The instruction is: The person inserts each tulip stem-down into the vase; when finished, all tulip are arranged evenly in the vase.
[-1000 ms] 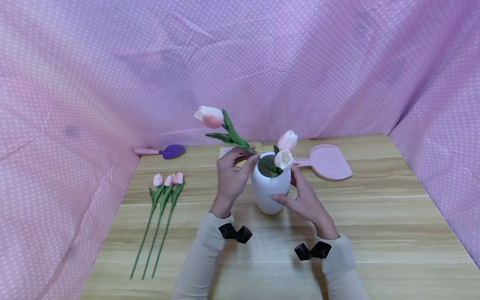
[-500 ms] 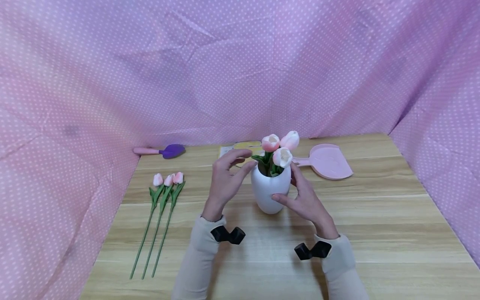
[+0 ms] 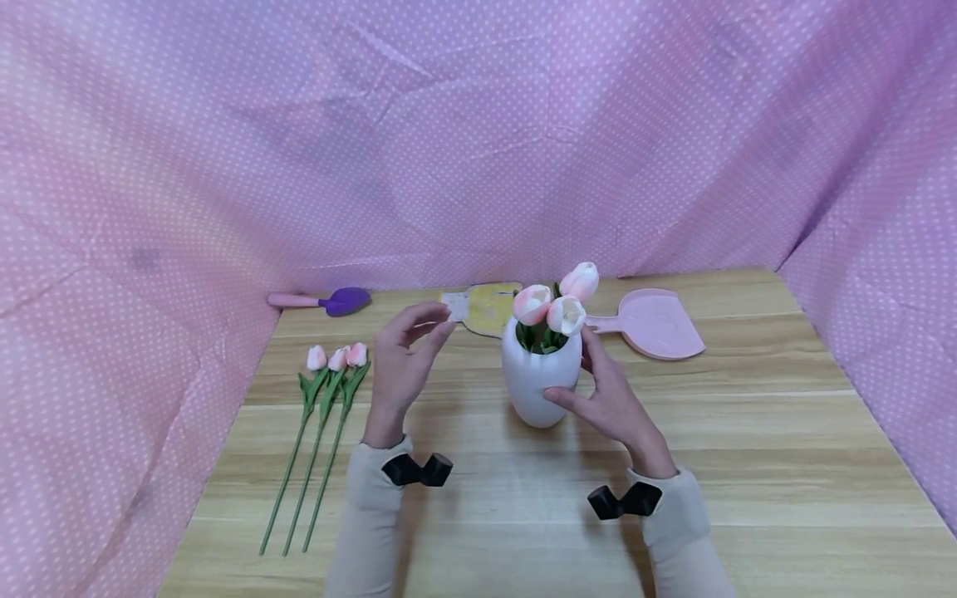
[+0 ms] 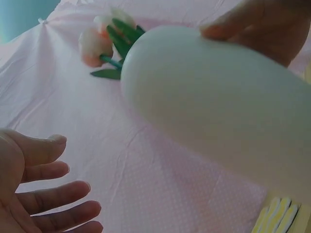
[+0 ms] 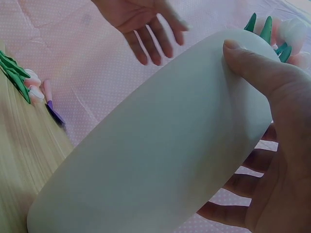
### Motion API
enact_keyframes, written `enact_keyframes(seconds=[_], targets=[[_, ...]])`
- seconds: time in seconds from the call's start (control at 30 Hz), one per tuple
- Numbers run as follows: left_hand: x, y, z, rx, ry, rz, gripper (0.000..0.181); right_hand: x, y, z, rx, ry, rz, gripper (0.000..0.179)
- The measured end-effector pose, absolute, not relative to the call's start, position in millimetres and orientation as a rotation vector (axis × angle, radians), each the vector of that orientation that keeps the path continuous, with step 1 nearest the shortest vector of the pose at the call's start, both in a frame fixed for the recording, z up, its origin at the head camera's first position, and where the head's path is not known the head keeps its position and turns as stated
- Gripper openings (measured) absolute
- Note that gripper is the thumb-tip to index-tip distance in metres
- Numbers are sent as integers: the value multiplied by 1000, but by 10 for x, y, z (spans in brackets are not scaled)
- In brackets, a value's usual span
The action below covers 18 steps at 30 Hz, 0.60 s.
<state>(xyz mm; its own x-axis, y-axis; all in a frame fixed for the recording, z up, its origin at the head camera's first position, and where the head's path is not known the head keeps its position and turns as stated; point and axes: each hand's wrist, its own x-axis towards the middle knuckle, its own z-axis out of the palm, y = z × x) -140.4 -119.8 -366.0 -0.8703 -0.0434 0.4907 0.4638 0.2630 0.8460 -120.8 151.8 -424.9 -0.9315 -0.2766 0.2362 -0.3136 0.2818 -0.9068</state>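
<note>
A white vase (image 3: 540, 384) stands upright on the table with three pink-and-white tulips (image 3: 532, 305) in its mouth, their green leaves at the rim. My right hand (image 3: 609, 390) grips the vase from its right side, thumb across the front and fingers behind, as the right wrist view also shows. My left hand (image 3: 404, 353) is in the air left of the vase, holding nothing; its fingers (image 4: 58, 196) are spread and relaxed in the left wrist view. Three more tulips (image 3: 321, 423) lie side by side on the table, left of that hand, blooms pointing away from me.
At the back left lies a trowel (image 3: 344, 301) with a purple blade and pink handle. A yellow-and-white flat item (image 3: 489, 309) lies behind the vase. To its right rests a pink dustpan-like scoop (image 3: 658, 324). Pink dotted cloth (image 3: 478, 149) hangs around the wooden table (image 3: 748, 432).
The left hand has let go of a tulip, which dropped into the vase beside the other two. That hand then moved left, away from the vase. The right hand stays on the vase.
</note>
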Motion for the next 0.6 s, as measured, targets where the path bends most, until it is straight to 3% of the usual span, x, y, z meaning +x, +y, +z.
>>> enact_keyframes(seconds=[0.6], targets=[[-1308,-2060,-3815,-89,-2025,-1653,22,-1209,1508,-4248,573,-2492,1772,96]])
